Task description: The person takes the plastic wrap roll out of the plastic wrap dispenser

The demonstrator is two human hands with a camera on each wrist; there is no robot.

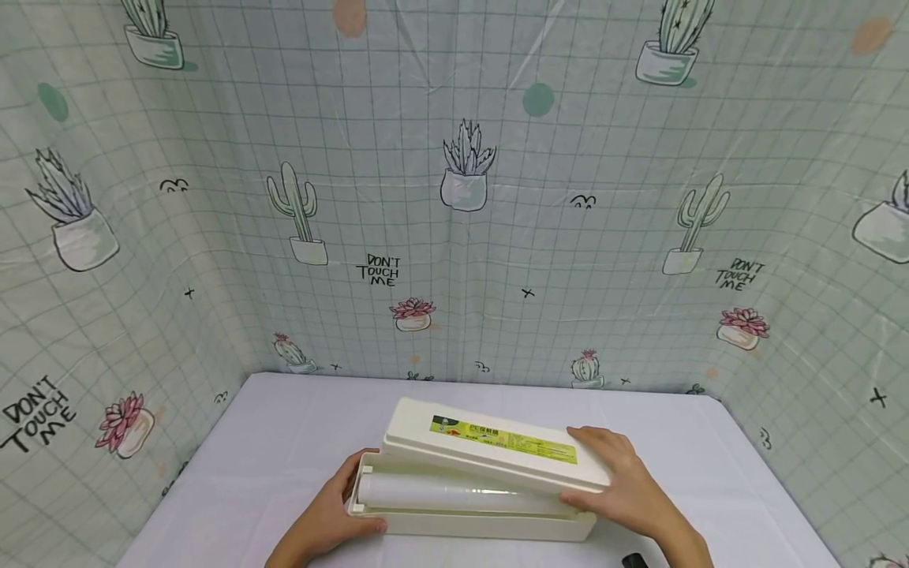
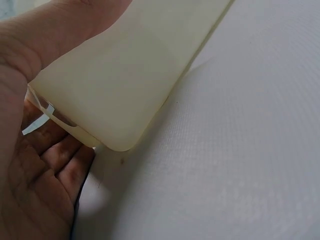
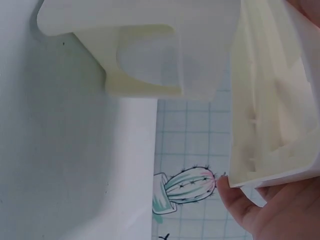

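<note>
A long cream-white plastic wrap box (image 1: pixel 483 525) lies on the table with a roll of plastic wrap (image 1: pixel 454 493) inside it. My left hand (image 1: pixel 330 501) grips the box's left end, thumb on the front wall and fingers behind; the left wrist view shows the box wall (image 2: pixel 125 85) under that thumb. My right hand (image 1: pixel 628 489) holds the lid (image 1: pixel 419 426), which bears a yellow-green label, by its right end. Tilted, the lid sits above the box's back and right part. From the right wrist view, the lid's hollow underside (image 3: pixel 275 100) stands apart from the box's end (image 3: pixel 200 55).
A white cloth covers the table (image 1: pixel 234 457). Behind and at both sides hangs a curtain (image 1: pixel 454 244) printed with a grid and cacti. A small black object (image 1: pixel 634 560) lies at the front edge, near the right wrist, partly cut off by the frame.
</note>
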